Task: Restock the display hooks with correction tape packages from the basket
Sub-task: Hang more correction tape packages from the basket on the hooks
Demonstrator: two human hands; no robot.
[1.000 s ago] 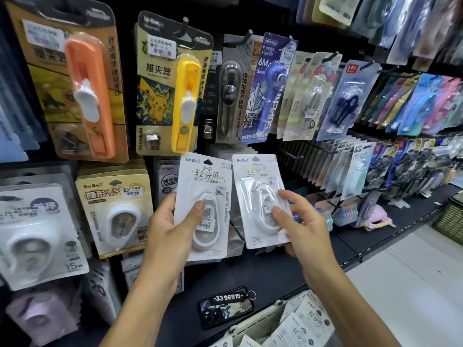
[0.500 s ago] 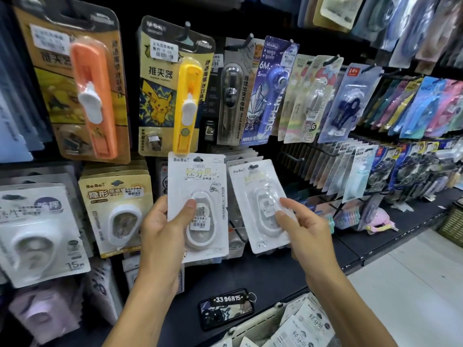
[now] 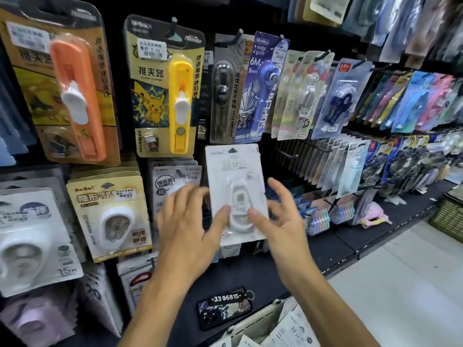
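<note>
Both hands hover at the display: the left hand is spread with straight fingers, thumb touching the lower left of a white tape pack, while the right hand has loosely bent fingers, thumb laid on the pack's blister. Nearest, at the bottom edge, more packs lie in the basket, with a phone on the shelf beside it. Behind the held pack hang yellow and orange clip-pusher cards.
</note>
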